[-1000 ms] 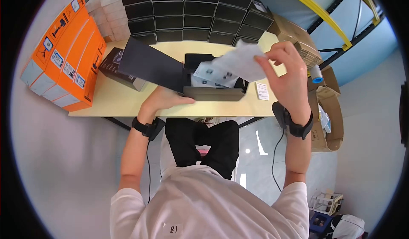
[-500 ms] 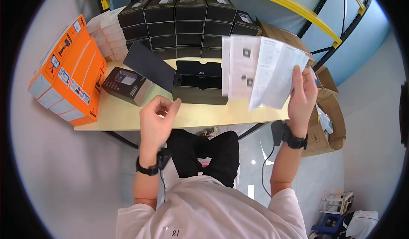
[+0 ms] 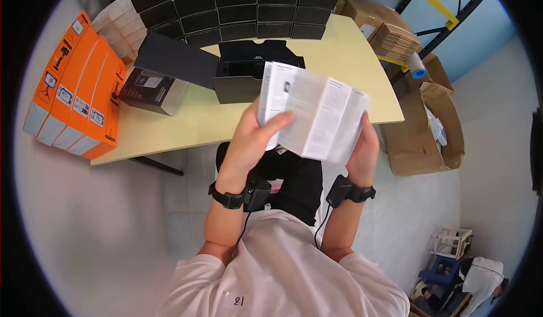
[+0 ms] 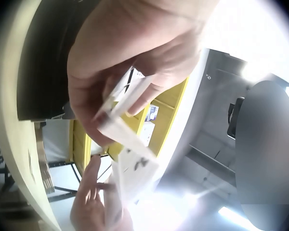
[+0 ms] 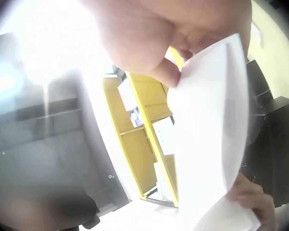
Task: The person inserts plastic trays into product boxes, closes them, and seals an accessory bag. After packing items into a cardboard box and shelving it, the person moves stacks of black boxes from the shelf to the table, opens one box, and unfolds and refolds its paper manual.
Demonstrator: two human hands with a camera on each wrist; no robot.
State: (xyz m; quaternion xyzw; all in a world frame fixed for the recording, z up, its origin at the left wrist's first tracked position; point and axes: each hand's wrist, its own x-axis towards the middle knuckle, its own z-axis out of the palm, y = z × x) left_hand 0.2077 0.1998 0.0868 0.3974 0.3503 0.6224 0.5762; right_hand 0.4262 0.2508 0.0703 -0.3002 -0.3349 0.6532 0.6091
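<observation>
A folded paper leaflet printed with text and small pictures is spread between both hands above the table's front edge. My left hand pinches its left side, thumb lying across the printed face. At the right edge my right hand grips the paper between thumb and fingers. In the right wrist view the leaflet bows outward as a white sheet. Behind it on the table stands an open black box, its lid swung out to the left; the leaflet overlaps the box's right part.
A closed black box sits left of the open one, beside large orange boxes. Stacked black boxes line the back of the table. Cardboard cartons stand right of the table; yellow shelf beams rise behind.
My right hand drew the leaflet out of the open box, lifted it and brought it toward my body. My left hand left the box and took hold of the leaflet's left side.
</observation>
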